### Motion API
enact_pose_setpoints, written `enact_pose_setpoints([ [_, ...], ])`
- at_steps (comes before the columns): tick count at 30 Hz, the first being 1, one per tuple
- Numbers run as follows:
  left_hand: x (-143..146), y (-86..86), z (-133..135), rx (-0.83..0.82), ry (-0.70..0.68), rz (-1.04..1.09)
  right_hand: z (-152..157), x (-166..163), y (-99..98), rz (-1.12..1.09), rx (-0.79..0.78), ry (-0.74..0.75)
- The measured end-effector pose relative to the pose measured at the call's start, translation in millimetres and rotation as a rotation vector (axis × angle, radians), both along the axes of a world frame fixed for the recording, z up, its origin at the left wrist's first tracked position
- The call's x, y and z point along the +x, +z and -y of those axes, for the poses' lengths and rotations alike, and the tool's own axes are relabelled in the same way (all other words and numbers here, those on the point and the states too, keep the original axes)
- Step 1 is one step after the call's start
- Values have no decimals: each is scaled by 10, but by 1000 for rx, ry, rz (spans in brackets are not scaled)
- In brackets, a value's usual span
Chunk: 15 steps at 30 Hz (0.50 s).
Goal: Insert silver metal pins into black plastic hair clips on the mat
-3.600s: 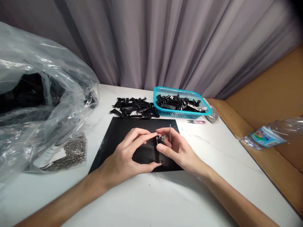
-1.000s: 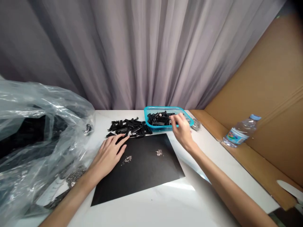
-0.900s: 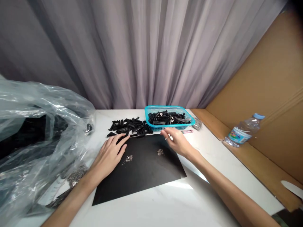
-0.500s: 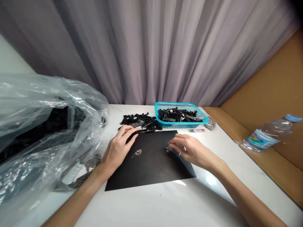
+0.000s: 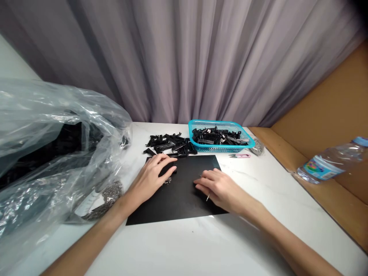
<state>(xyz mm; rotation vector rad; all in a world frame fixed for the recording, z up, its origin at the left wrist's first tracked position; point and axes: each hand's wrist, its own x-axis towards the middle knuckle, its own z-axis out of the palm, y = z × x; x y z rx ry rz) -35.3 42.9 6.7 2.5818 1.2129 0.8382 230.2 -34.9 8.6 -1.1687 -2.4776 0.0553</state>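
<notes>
My left hand (image 5: 155, 173) is over the left part of a black mat (image 5: 175, 203). Its thumb and fingers are closed around a black plastic part, mostly hidden by the hand and hard to tell from the mat. Just below the thumb lies a small heap of shiny metal pieces (image 5: 167, 181). On the right of the mat, my right hand (image 5: 217, 188), with a ring on one finger, has its fingertips pinched low over the surface. Whatever they hold is too small to name. The second metal heap is hidden behind this hand.
Loose black plastic parts (image 5: 163, 145) lie behind the mat. A blue basket (image 5: 222, 147) holds more of them. Pink-handled snips (image 5: 243, 156) and a bag of metal pieces (image 5: 257, 147) are nearby. Large plastic bag (image 5: 109, 115) at left; water bottle (image 5: 323, 166) on cardboard at right.
My left hand has drawn a black plastic part from the pile's edge toward the mat. My right hand has moved left and slightly down from the right-hand metal heap, fingers still pinched.
</notes>
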Motion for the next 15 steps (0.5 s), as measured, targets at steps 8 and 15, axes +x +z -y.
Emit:
enact_pose_setpoints([
  [8, 10, -132, -62, -101, -60, 25, 170, -464, -234, -2, 49, 82],
  [15, -18, -116, -145, -173, -66, 104, 69, -580, -187, -73, -79, 55],
])
